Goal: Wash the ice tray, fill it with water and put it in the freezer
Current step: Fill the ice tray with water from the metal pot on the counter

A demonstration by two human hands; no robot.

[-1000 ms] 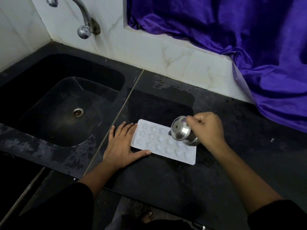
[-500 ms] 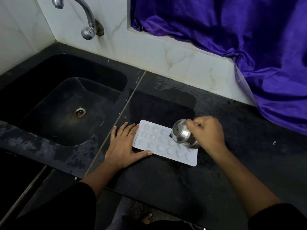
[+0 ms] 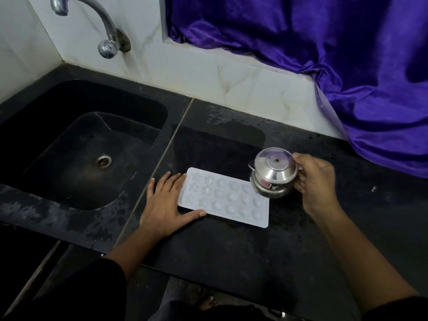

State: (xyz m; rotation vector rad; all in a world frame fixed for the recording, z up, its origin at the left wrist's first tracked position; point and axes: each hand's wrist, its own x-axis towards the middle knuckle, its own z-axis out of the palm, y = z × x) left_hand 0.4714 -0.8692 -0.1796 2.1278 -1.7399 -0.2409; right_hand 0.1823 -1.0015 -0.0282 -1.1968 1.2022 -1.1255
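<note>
A white ice tray (image 3: 222, 199) with several star and round cups lies flat on the black counter (image 3: 231, 251), right of the sink. My left hand (image 3: 165, 203) rests flat on the counter against the tray's left end, thumb along its near edge. My right hand (image 3: 316, 181) grips a small steel pot (image 3: 273, 173), held above the tray's far right corner with its mouth turned toward the camera.
A black sink (image 3: 92, 147) with a drain sits at the left, under a steel tap (image 3: 102, 26) on the white tiled wall. Purple cloth (image 3: 324, 54) drapes down onto the counter at the right. The counter around the tray looks wet.
My right hand has lifted the steel pot and moved it right, from over the tray's middle to its far right corner, turning it more upright. My left hand stays put.
</note>
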